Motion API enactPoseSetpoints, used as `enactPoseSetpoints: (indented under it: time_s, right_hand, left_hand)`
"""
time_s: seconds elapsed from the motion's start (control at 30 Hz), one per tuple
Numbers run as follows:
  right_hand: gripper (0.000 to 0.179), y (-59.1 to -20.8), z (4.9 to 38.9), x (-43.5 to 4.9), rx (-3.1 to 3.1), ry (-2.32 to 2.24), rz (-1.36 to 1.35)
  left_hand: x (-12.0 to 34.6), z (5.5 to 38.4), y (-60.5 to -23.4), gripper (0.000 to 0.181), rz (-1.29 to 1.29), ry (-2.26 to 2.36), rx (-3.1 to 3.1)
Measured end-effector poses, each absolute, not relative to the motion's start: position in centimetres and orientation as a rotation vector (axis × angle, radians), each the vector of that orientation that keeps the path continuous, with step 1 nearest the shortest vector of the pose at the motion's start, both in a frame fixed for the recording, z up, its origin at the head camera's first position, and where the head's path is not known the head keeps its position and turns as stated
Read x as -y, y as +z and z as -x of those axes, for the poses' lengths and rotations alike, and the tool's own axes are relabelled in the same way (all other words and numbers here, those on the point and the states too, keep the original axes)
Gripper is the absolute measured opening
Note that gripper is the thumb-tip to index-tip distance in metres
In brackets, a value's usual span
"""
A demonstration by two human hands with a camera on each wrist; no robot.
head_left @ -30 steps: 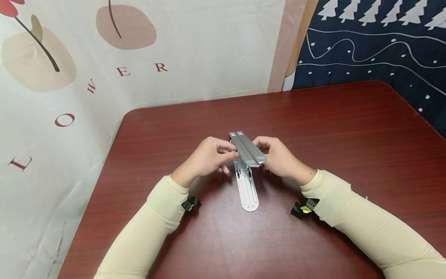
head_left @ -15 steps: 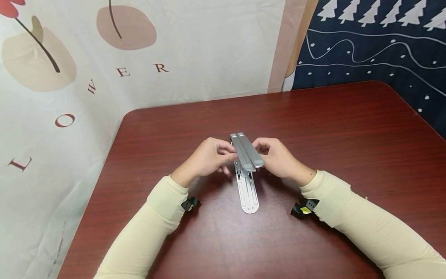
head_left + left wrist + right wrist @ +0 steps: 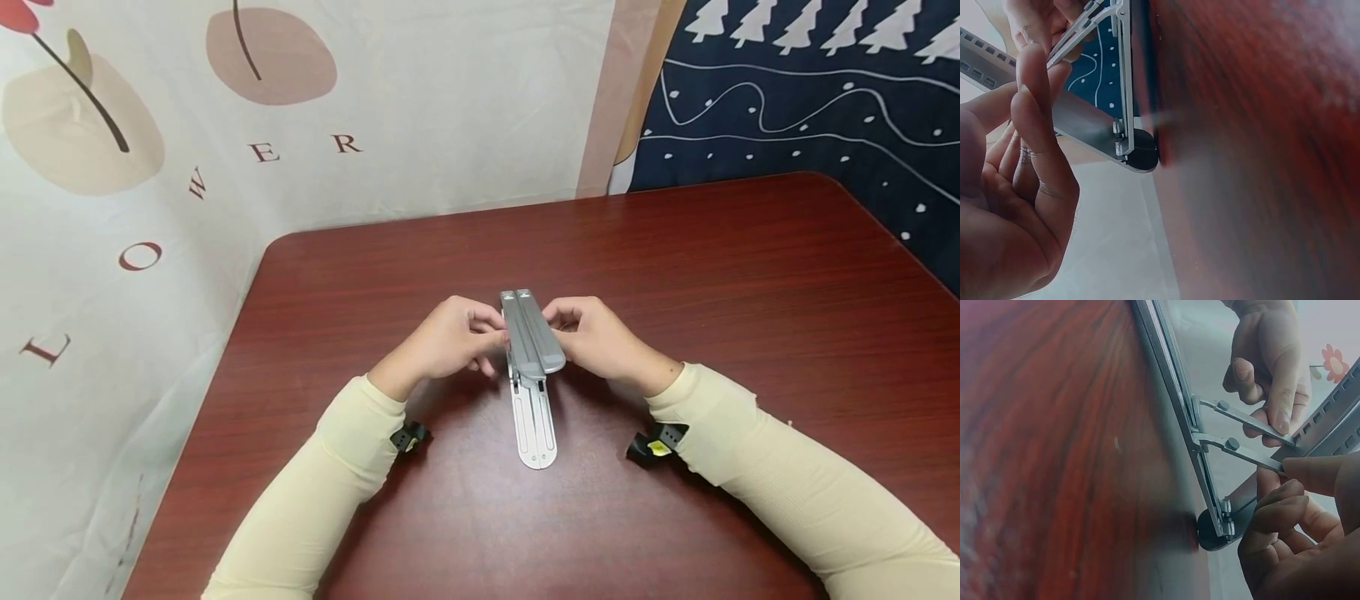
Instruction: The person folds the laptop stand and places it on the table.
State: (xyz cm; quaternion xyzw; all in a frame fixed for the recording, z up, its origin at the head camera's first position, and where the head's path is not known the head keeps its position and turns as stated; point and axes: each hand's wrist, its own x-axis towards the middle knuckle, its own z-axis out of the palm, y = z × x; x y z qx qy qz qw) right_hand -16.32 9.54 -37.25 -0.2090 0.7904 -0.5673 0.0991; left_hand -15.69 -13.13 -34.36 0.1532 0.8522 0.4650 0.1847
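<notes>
A silver folding laptop stand (image 3: 530, 333) stands on the table between both hands, its upper bars tilted above a flat base (image 3: 534, 429). Slotted holes line the upper bars' underside (image 3: 1329, 419), and thin support arms run between them and the base. From the left side, my left hand (image 3: 453, 337) pinches the end of one support arm (image 3: 1250, 419) between thumb and finger. On the other side, my right hand (image 3: 600, 342) pinches the matching support arm (image 3: 1247, 456); its fingertips are partly hidden behind the stand in the head view.
The dark red wooden table (image 3: 390, 267) has rounded far corners. Behind it hangs a pale curtain (image 3: 450, 100) with printed letters, and a navy cloth (image 3: 795, 108) with white trees is at the far right. Each sleeve cuff carries a black wrist device (image 3: 656, 446).
The stand has turned slightly and slid a little toward me. The near end of its upper bars has swung left and lower in the head view. Both hands keep nearly the same place.
</notes>
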Motion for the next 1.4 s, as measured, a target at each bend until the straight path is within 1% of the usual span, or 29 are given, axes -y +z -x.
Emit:
enactPoseSetpoints:
  time_s: [0.43,1.4]
  right_hand:
    - [0.006,-37.3,16.4,-9.7,-2.241,-1.695,0.519]
    - [0.009,-37.4,17.5,-9.6,-2.21,-1.625,0.464]
  left_hand:
    - [13.1,15.8,-34.4,0.011,-0.421,1.296,-2.401]
    - [13.1,16.3,-34.8,0.011,-0.369,1.262,-2.445]
